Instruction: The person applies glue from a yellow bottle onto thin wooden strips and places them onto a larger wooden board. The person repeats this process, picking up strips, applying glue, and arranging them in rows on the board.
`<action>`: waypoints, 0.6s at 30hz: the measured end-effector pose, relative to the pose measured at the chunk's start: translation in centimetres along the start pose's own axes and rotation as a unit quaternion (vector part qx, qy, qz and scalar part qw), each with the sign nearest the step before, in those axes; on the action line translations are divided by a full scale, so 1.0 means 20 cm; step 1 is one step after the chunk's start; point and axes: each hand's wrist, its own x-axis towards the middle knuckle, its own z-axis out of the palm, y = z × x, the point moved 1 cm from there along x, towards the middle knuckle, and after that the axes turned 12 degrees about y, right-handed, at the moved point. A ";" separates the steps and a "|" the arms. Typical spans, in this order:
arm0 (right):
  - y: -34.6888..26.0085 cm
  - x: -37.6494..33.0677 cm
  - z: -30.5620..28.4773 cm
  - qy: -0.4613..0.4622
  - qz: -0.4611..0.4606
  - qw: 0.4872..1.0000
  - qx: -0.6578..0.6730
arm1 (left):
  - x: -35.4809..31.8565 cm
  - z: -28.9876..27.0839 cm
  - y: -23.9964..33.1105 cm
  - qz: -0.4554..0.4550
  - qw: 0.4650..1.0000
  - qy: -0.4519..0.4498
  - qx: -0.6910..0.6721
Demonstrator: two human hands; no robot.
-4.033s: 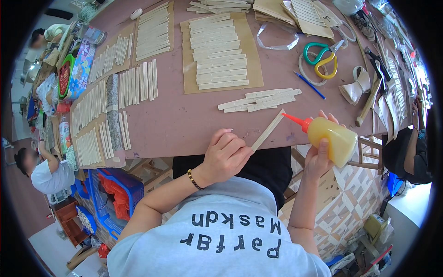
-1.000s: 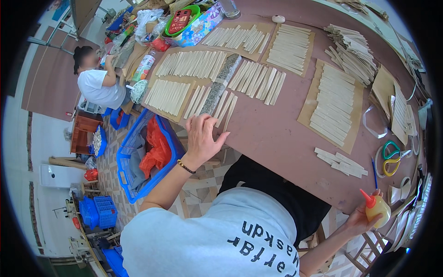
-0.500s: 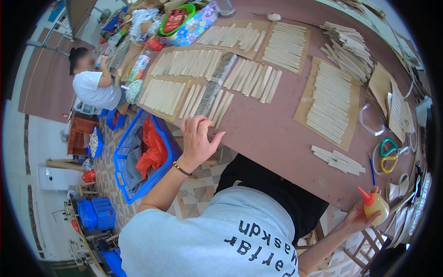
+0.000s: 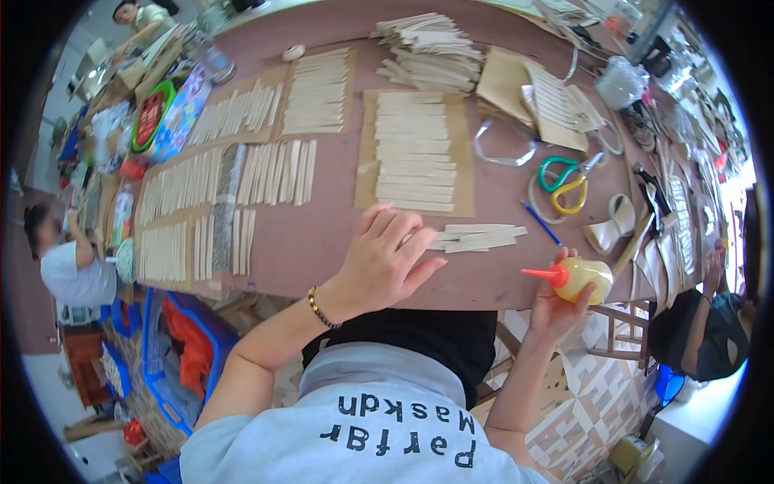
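Observation:
My left hand (image 4: 385,260), with a beaded bracelet on its wrist, is over the near part of the table. Its fingers are bent and the thumb is stretched apart. Its fingertips are at the left end of a small pile of loose pale strips (image 4: 484,238); whether they touch a strip I cannot tell. My right hand (image 4: 556,306) is closed around a squeeze bottle (image 4: 588,281) of pale yellow liquid, tilted so its red pointed nozzle faces left. Beyond the loose strips, a brown sheet (image 4: 463,161) bears a column of pale strips (image 4: 415,153).
Scissors (image 4: 572,181) with green and yellow handles and a blue pen (image 4: 540,223) lie to the right. More strip rows (image 4: 184,185) cover the left, beside a grey speckled bar (image 4: 227,189). A strip heap (image 4: 431,52) is far back. A blue basket (image 4: 165,387) stands below left; co-workers (image 4: 76,262) sit nearby.
The view has turned to the right. My left hand has moved from the strip rows at the left to the loose strips. The bottle stays in my right hand, its nozzle now pointing more sideways.

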 end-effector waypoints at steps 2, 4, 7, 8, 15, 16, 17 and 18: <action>0.00 0.00 0.00 -0.008 -0.002 1.000 0.012 | 0.18 0.12 -0.03 0.042 0.999 0.006 -0.010; 0.00 -0.01 0.01 -0.021 -0.001 0.999 0.026 | 0.37 0.27 -0.08 0.087 0.996 -0.002 0.004; 0.04 -0.01 0.02 -0.012 0.016 0.998 0.055 | 0.63 0.49 -0.18 0.122 0.989 -0.036 0.076; 0.03 -0.01 0.01 -0.012 0.013 0.998 0.059 | 0.70 0.58 -0.20 0.131 0.985 -0.050 0.097; 0.06 -0.02 0.02 0.006 0.008 0.998 0.064 | 0.92 1.03 -0.12 0.247 0.959 -0.035 0.136; 0.06 -0.02 0.02 0.014 0.012 0.998 0.061 | 0.94 1.09 -0.12 0.254 0.951 -0.066 0.165; 0.06 -0.03 0.03 0.008 0.009 0.998 0.060 | 0.96 1.14 -0.11 0.259 0.941 -0.096 0.194; 0.06 -0.04 0.04 0.001 0.010 0.998 0.060 | 0.97 1.18 -0.12 0.263 0.929 -0.126 0.227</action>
